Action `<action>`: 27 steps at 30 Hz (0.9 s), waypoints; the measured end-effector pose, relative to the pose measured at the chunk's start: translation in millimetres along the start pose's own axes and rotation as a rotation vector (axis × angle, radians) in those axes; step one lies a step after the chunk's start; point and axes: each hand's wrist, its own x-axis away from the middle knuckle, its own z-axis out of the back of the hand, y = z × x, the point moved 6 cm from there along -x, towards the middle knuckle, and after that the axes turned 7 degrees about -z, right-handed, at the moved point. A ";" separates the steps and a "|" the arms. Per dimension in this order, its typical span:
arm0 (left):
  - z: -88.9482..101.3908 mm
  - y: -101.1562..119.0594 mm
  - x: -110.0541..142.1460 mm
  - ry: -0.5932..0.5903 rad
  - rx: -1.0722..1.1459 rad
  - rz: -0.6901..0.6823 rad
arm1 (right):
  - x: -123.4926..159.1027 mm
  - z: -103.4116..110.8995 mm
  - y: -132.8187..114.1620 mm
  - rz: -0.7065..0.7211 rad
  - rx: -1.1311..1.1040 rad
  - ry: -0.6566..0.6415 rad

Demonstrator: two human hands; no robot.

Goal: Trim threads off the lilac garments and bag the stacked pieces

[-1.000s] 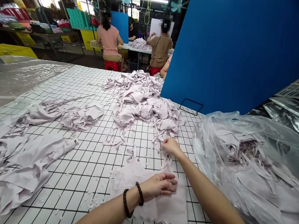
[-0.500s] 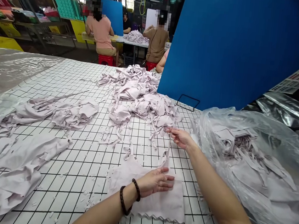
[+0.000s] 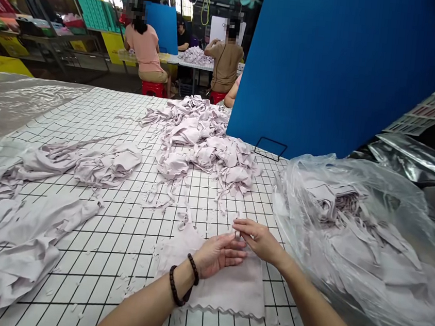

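Observation:
A pale pinkish-grey camisole (image 3: 223, 290) lies flat on the gridded table, its wavy hem towards me. My left hand (image 3: 219, 254), with two dark beaded bracelets on its wrist, rests over the upper part with its fingers stretched out and loosely apart. Just beyond the left fingertips, my right hand (image 3: 258, 240) pinches the camisole's right shoulder strap (image 3: 237, 233) between thumb and fingers. The other strap (image 3: 184, 221) lies curled on the table. The left hand covers part of the neckline.
A heap of similar garments (image 3: 203, 146) lies ahead, with more crumpled ones (image 3: 32, 221) at left. Folded garments fill a clear plastic bag (image 3: 297, 213) at right. A blue board (image 3: 327, 76) stands beyond a black wire stand (image 3: 271, 148). Several people sit at a farther table.
My right hand reached to the strap's far end, then came back towards me beside the left fingers. The left hand stays over the camisole. The view has turned slightly right.

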 end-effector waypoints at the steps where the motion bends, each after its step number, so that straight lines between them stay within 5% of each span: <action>1: 0.2 -1.6 -0.3 0.006 -0.036 0.000 | 0.9 -1.8 1.2 -0.001 -0.013 0.021; 6: 3.3 -6.6 -0.7 0.035 -0.217 0.027 | 1.4 0.0 -2.4 -0.054 -0.103 0.100; 10: 2.3 -2.1 1.8 0.030 -0.273 0.005 | 13.5 19.7 8.4 -0.338 -0.162 0.309; 13: -0.3 -1.7 3.4 0.028 -0.326 0.012 | 25.1 12.6 15.7 -0.557 -0.303 0.155; 16: -3.8 -4.8 3.3 0.016 -0.428 0.025 | 31.9 -9.5 10.8 -0.639 -0.494 -0.120; 18: -5.2 -6.9 2.6 0.005 -0.511 0.025 | 33.7 -20.9 8.8 -0.690 -0.656 -0.192; 23: -3.1 -6.5 9.8 0.023 -0.844 0.023 | 32.0 -33.0 16.4 -0.727 -0.868 -0.200; 27: -9.0 17.1 29.8 0.187 -1.482 -0.328 | 33.1 -27.6 27.4 -0.738 -0.753 -0.049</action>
